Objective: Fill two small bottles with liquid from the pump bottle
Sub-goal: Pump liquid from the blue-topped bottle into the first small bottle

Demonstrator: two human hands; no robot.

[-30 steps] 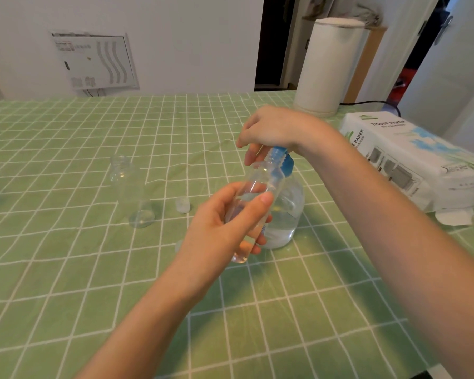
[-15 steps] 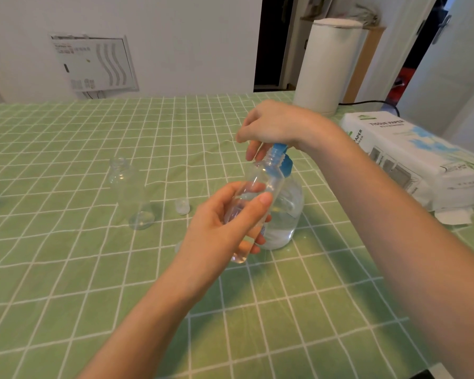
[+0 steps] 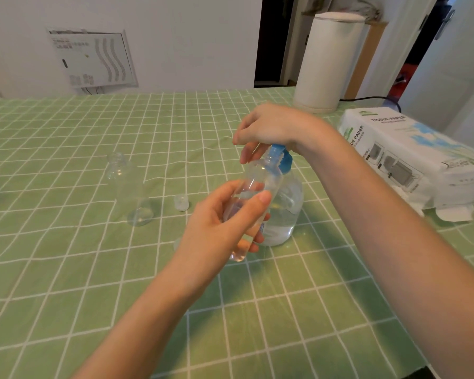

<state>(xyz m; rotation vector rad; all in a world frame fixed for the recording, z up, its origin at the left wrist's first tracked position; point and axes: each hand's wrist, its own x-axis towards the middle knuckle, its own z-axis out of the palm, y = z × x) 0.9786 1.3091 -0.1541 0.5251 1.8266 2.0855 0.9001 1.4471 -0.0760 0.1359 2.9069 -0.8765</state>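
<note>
My left hand (image 3: pixel 219 228) grips a small clear bottle (image 3: pixel 253 187), tilted with its open neck up against the blue pump nozzle. A little liquid sits in it. Behind it on the table stands the clear pump bottle (image 3: pixel 288 212), partly filled, with a blue pump head (image 3: pixel 281 157). My right hand (image 3: pixel 271 127) rests on top of that pump head, fingers curved down over it. A second small clear bottle (image 3: pixel 129 190) stands apart at the left, uncapped. A small clear cap (image 3: pixel 181 202) lies between it and my left hand.
A green checked cloth (image 3: pixel 66 269) covers the table. At the right lies a white tissue paper pack (image 3: pixel 411 154). A tall white cylinder (image 3: pixel 329 61) with a black cord stands at the back right. A doorway opens behind it.
My right hand and the pump head have risen slightly. My left hand keeps the small bottle at the nozzle, almost still.
</note>
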